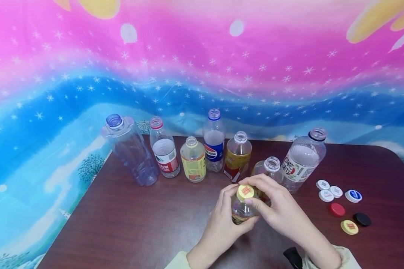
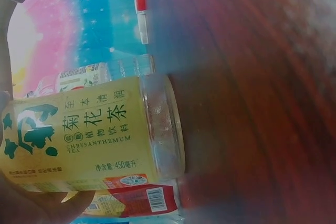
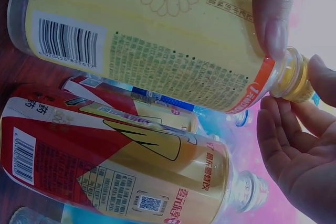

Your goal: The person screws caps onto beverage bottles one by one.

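Observation:
A chrysanthemum tea bottle (image 2: 100, 135) with a pale yellow label stands upright between my hands, close over the table in the left wrist view. My left hand (image 1: 219, 226) grips its body from the left. At the top, the fingers and thumb of my right hand (image 1: 279, 205) pinch the yellow cap (image 1: 245, 192), which sits on the bottle's mouth. Right behind my right hand is an uncapped bottle (image 1: 272, 165). The right wrist view has a bottle with a red and yellow label (image 3: 131, 166) beside the tea bottle.
Uncapped bottles stand along the back, from a large bluish one (image 1: 134, 157) to a clear one with a white label (image 1: 303, 160). On the right lie white caps (image 1: 326, 195), a blue-topped cap (image 1: 353, 196), a red cap (image 1: 337, 209), a black cap (image 1: 362, 219) and another yellow cap (image 1: 349, 227).

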Demonstrator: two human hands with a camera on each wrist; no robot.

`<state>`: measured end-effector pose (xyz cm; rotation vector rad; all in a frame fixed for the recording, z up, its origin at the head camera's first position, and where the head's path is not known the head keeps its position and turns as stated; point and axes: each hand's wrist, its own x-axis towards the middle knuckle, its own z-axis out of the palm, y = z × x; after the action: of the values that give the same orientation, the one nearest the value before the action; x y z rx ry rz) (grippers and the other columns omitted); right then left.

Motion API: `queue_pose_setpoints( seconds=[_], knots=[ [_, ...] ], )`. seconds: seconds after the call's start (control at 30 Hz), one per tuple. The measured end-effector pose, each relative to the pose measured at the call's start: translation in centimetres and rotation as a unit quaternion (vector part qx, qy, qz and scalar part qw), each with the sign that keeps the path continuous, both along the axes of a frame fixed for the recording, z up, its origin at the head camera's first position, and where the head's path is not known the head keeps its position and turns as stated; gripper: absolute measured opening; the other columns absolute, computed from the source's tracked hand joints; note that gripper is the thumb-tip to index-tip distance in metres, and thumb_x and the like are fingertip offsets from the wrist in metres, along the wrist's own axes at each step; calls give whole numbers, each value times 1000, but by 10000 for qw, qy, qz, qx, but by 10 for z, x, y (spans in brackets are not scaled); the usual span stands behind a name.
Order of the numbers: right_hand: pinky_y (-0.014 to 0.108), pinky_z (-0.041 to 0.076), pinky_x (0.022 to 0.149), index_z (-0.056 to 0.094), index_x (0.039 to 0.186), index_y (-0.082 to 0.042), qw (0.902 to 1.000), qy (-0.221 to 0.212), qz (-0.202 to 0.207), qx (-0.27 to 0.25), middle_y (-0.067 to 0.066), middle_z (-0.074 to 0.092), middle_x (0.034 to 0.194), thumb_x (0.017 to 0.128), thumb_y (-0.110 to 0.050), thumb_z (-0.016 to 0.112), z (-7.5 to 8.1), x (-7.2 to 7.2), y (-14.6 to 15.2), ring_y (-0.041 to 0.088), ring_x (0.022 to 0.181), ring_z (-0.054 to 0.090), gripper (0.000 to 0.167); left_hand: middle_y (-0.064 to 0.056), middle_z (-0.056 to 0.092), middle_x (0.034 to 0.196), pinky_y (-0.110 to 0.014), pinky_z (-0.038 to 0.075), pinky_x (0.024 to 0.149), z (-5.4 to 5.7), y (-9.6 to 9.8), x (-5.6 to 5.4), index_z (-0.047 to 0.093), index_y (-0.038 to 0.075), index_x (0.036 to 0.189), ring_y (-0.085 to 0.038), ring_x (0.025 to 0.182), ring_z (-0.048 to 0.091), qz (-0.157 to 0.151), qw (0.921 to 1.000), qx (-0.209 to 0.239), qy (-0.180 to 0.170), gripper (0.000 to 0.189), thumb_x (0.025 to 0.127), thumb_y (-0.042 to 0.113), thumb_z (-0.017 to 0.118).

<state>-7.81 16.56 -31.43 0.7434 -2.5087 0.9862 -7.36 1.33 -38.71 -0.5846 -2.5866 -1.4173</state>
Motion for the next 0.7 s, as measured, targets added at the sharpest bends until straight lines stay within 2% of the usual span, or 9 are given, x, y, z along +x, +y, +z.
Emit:
queue_pose_setpoints(
  seconds=[0.13,0.3,0.43,0.57,0.7],
  knots=[
    [25,51,73,66,113,-14,10000,-15,-70,54,-6,65,106,76,-3,75,0,1,0,3,92,56,39,1,45,137,-35,51,89,-1,1,0,38,20,134,-14,114,56,44,9999,87,29,69,79,37,76],
    [25,52,72,66,114,-14,9997,-247,-47,-20,-6,65,107,80,-8,73,0,3,-1,1,92,55,36,-1,46,136,-36,50,93,1,2,3,40,20,134,-17,116,54,135,9993,350,-73,68,78,36,77],
    [24,52,73,65,115,-15,9991,-410,-100,-40,-6,65,108,81,-11,72,0,5,-1,-1,92,54,35,0,45,135,-39,46,92,5,4,7,45,24,132,-22,117,52,358,9963,520,-578,67,76,40,78],
    [22,51,71,65,116,-17,9988,-435,-231,-29,-6,65,108,81,-13,73,-1,7,-1,-2,91,53,36,0,41,133,-40,44,92,10,5,10,48,31,131,-22,118,48,438,9891,786,-1167,65,75,43,78],
    [22,51,69,66,117,-18,9989,-344,-309,-53,-5,65,108,80,-11,74,-2,9,-3,-2,89,53,38,-1,40,131,-37,45,93,12,4,12,47,32,133,-20,118,47,364,9872,882,-1279,67,75,40,79]
  ],
)
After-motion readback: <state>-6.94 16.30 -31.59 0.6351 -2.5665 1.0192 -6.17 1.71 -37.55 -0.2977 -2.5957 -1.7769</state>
